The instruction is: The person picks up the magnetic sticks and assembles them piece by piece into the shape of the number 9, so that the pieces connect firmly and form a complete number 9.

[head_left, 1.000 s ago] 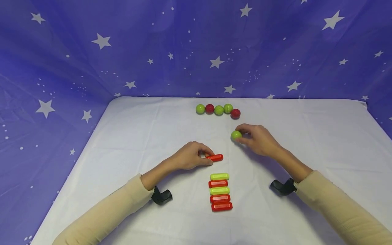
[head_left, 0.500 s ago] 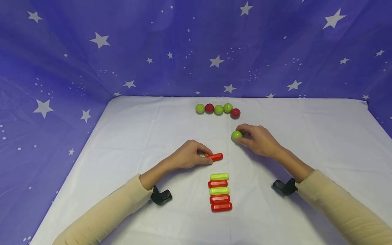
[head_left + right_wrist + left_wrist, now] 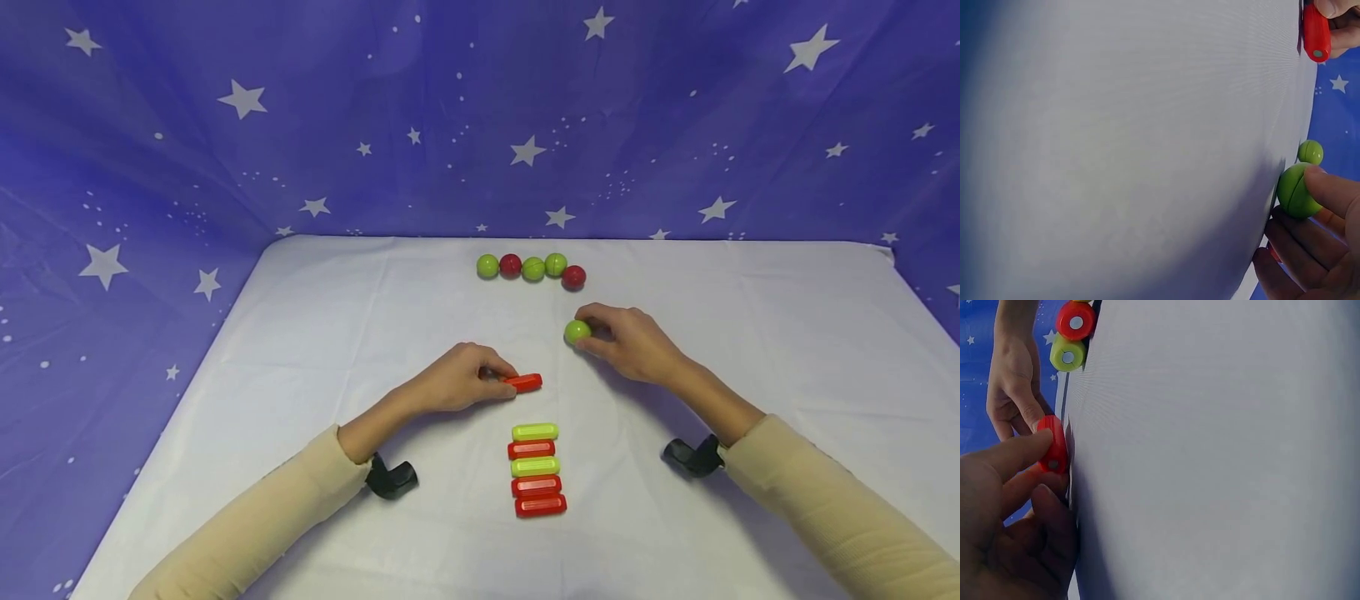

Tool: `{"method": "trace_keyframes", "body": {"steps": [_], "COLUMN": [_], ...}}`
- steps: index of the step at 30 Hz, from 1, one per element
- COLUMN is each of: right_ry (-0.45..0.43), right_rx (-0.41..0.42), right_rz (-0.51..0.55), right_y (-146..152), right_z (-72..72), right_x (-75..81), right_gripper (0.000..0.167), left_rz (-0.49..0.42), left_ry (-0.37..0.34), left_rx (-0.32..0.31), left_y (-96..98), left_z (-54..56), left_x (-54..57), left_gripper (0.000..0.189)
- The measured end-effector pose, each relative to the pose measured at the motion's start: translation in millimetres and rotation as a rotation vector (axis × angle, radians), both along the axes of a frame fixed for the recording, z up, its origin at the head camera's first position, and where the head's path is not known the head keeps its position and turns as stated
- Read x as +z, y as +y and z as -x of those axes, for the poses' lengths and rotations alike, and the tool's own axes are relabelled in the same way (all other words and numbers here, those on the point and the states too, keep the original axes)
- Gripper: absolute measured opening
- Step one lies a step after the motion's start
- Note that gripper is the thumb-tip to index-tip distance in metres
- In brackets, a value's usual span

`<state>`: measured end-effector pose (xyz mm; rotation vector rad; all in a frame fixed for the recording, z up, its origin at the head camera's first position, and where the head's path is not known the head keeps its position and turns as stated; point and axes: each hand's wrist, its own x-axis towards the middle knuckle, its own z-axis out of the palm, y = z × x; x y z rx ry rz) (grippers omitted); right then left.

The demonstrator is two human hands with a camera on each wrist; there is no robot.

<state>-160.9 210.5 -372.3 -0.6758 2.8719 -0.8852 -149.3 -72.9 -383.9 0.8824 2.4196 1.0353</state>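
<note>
Left hand (image 3: 461, 379) pinches a red, faceted plastic stick (image 3: 527, 382) just beyond a near row of five red and yellow-green sticks (image 3: 535, 467); to the right and farther off, the right hand (image 3: 633, 342) pinches a glossy green ball (image 3: 577, 332) over the white cloth (image 3: 315, 333), short of a far row of three green and two red balls (image 3: 533, 268). Should that grip loosen, the round ball could roll, perhaps scattering the others. Against half a second ago, both hands keep their places; only the head view has slid slightly
</note>
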Motion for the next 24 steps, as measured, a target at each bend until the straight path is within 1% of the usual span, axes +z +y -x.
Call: {"method": "trace_keyframes", "body": {"steps": [3, 6, 13, 19, 24], "right_ry": [0.004, 0.006, -0.009, -0.01, -0.017], "right_rx": [0.001, 0.003, -0.007, 0.002, 0.009], "right_rz": [0.0, -0.002, -0.015, -0.013, -0.01], "right_y": [0, 0, 1, 1, 1], "right_z": [0.1, 0.4, -0.8, 0.1, 0.2], "right_x": [-0.2, -0.2, 1.0, 0.0, 0.3], "right_gripper": [0.03, 0.03, 0.033, 0.033, 0.032], "left_rz": [0.007, 0.006, -0.022, -0.04, -0.046], "left_ry": [0.035, 0.052, 0.095, 0.032, 0.026], "left_rx": [0.004, 0.016, 0.049, 0.102, 0.116], "left_y": [0.1, 0.3, 1.5, 1.3, 1.7], "left_z": [-0.1, 1.0, 7.7, 12.7, 17.6], "left_x": [1.3, 2.1, 1.9, 4.8, 3.0], "left_gripper": [0.022, 0.023, 0.024, 0.024, 0.022]}}
